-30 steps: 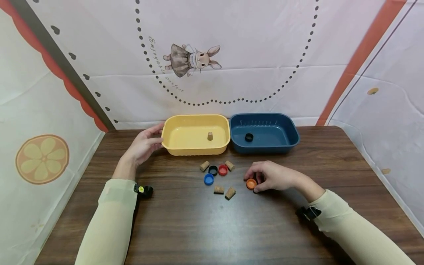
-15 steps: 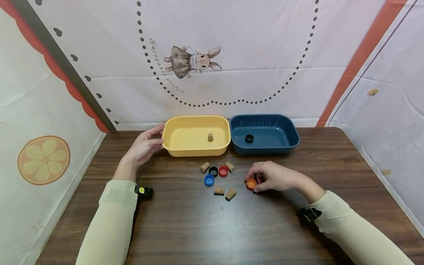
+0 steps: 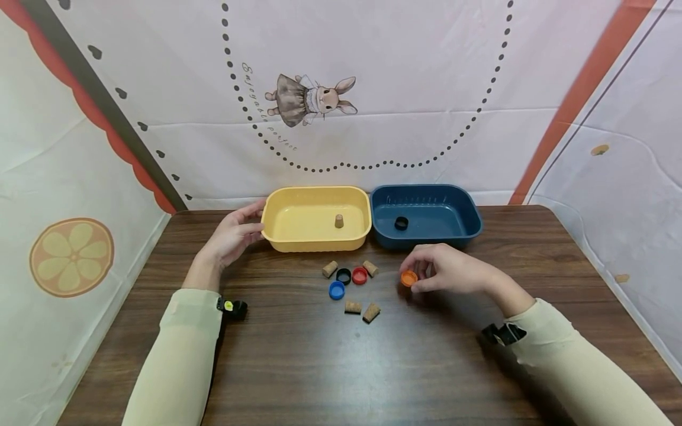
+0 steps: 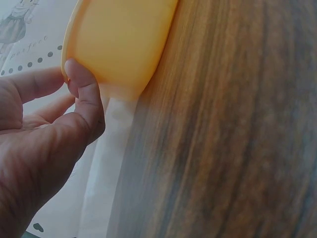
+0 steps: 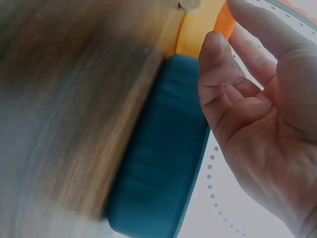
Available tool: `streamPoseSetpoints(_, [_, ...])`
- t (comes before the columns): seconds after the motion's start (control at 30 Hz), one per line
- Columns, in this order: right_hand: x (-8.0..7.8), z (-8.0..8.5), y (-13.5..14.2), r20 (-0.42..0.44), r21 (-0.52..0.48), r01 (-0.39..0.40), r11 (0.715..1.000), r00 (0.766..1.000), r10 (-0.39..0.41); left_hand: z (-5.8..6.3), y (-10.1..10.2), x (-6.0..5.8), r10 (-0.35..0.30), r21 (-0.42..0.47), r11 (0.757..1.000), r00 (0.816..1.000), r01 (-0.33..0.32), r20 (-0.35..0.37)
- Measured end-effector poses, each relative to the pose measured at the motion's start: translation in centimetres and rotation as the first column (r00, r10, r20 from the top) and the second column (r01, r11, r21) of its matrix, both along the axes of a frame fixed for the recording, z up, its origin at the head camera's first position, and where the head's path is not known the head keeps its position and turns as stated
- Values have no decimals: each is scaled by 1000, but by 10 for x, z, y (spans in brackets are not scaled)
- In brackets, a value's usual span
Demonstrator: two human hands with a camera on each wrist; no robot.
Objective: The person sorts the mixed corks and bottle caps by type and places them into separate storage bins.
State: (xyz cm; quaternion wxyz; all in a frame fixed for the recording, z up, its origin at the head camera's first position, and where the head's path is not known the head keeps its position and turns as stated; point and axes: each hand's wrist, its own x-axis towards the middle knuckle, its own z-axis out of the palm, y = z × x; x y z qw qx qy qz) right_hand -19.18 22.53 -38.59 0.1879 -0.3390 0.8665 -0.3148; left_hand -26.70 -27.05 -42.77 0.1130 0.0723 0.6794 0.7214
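My right hand (image 3: 444, 269) pinches an orange bottle cap (image 3: 408, 278) between thumb and fingertips, just above the table in front of the blue basin (image 3: 426, 242). In the right wrist view, only a sliver of the orange cap (image 5: 225, 22) shows between the fingers. My left hand (image 3: 230, 236) holds the left end of the yellow basin (image 3: 314, 245); in the left wrist view, thumb and index finger meet at the basin's rim (image 4: 116, 44). One cork (image 3: 338, 221) stands inside the yellow basin. A black cap (image 3: 401, 223) lies in the blue one.
Left of my right hand lie a red cap (image 3: 359, 276), a black cap (image 3: 343, 276), a blue cap (image 3: 337, 290) and several corks (image 3: 371, 313) on the wooden table (image 3: 298, 361). The basins stand side by side against a printed cloth backdrop (image 3: 405, 71).
My right hand has lifted the orange bottle cap off the table and carried it slightly away from me, towards the blue basin. The left hand keeps its place at the yellow basin.
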Motion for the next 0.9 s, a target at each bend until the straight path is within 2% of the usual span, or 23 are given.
streamPoseSetpoints(0.17, [-3, 9, 1, -5, -20, 39, 999, 999, -40, 0, -1, 0, 0, 2, 1000, 1000, 0, -9])
streamPoseSetpoints(0.6, [-18, 26, 8, -96, -68, 109, 992, 989, -115, 1, 0, 0, 1, -1, 1000, 1000, -1, -6])
streamPoseSetpoints(0.9, [-36, 27, 16, -149, -65, 181, 981, 971, -189, 0, -2, 1, 8, -10, 1000, 1000, -8, -11])
